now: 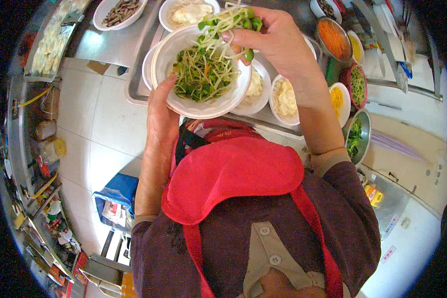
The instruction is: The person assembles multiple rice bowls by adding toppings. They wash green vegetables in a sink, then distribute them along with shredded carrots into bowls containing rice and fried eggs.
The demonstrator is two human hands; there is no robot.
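My left hand [162, 107] grips a white bowl [165, 59] by its left rim, with the thumb over the edge. Green sprouts [203, 82] with pale stems lie in it, along with a few orange shreds. Above the far right of this bowl, the fingers of my right hand [280, 44] are closed on a bunch of sprouts [233, 22]. Some of its stems hang down over the rim. Under and around the held bowl, a metal tray [133, 84] carries several white bowls, including one with creamy yellowish food [285, 99]. The held bowl partly hides the others.
To the right stand containers of shredded carrot [333, 39], sprouts [356, 85], yellow shreds [336, 101] and chopped greens [354, 139]. A bowl of brown strips [120, 12] is at the far left of the counter. A blue bin [115, 193] stands on the tiled floor.
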